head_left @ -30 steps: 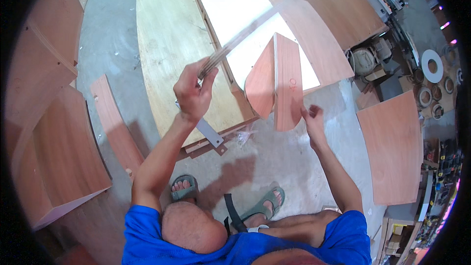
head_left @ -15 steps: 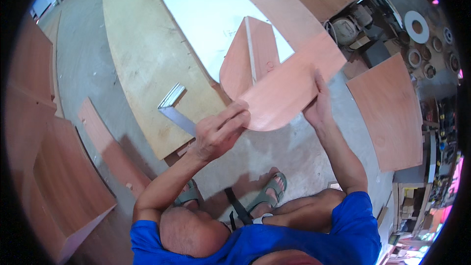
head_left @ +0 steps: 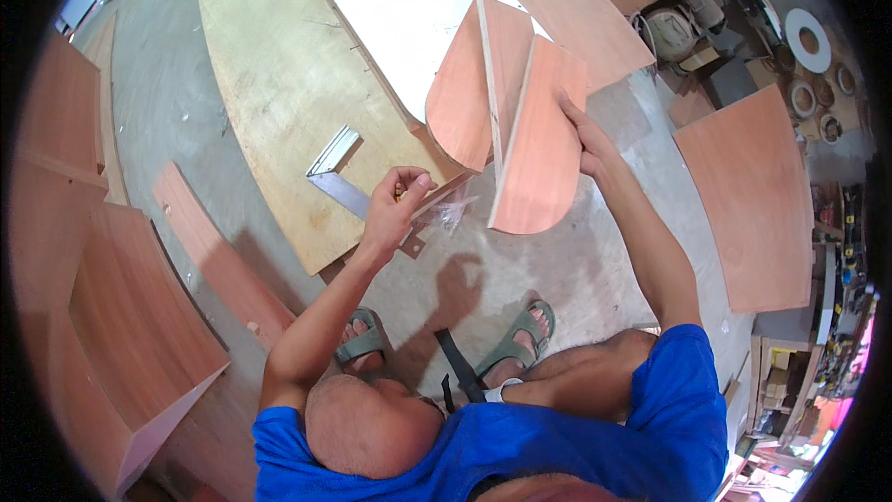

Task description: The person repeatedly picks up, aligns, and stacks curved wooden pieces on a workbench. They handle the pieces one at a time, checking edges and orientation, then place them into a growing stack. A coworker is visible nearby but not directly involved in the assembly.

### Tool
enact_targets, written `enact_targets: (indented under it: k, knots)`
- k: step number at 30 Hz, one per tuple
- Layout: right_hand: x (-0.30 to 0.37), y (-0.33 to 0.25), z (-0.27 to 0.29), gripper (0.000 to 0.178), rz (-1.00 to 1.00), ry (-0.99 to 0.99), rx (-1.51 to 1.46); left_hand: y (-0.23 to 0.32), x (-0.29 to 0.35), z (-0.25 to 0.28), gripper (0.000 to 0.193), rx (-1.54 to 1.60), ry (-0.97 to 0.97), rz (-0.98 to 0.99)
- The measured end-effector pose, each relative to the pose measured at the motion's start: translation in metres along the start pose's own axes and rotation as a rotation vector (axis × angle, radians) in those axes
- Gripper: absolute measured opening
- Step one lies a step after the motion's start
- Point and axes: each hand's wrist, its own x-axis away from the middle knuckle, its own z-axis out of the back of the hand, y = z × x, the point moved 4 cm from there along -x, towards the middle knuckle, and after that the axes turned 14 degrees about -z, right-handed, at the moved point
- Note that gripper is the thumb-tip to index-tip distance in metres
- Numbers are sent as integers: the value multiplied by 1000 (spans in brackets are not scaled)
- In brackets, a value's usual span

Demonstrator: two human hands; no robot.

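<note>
My right hand [head_left: 587,138] grips the long edge of a thin reddish plywood piece [head_left: 544,144] with one rounded end. The piece is tilted, and its pale cut edge faces left. Beside it, two similar plywood pieces [head_left: 460,98] with a pale edge between them rest over the end of a white panel [head_left: 372,9]. My left hand [head_left: 398,204] is curled closed around a small yellowish thing, mostly hidden by the fingers. Just left of that hand, a metal try square [head_left: 336,188] lies on a large pale plywood sheet [head_left: 279,112].
A narrow plywood strip [head_left: 218,251] lies on the floor at left, near large upright brown panels [head_left: 139,307]. To the right are another plywood panel [head_left: 748,204], a machine [head_left: 671,33] and a shelf of small goods [head_left: 780,390]. My sandalled feet stand below the hands.
My left hand has let go of the rounded plywood piece and moved slightly left. With my right hand, the piece has swung from slanting to nearly upright in view, beside the other pieces.
</note>
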Motion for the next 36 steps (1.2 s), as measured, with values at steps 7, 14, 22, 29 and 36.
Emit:
enact_targets:
  k: [7, 14, 22, 29, 36]
  knots:
    - [-23, -8, -2, 63, 20, 11, 112, -6, -9, -13, 47, 98, -55, 102]
    - [-14, 0, -2, 70, 50, 22, 112, -1, -20, -30, 55, 214, -99, 134]
    - [16, -1, 34, 66, 304, 160, 41, -9, -34, -37, 52, 269, -87, 170]
    - [37, 11, 59, 68, 372, 249, -48, -5, -47, -35, 39, 145, 42, 82]
    - [37, 36, 27, 69, 315, 227, -155, 17, -65, 61, 28, 177, 268, 5]
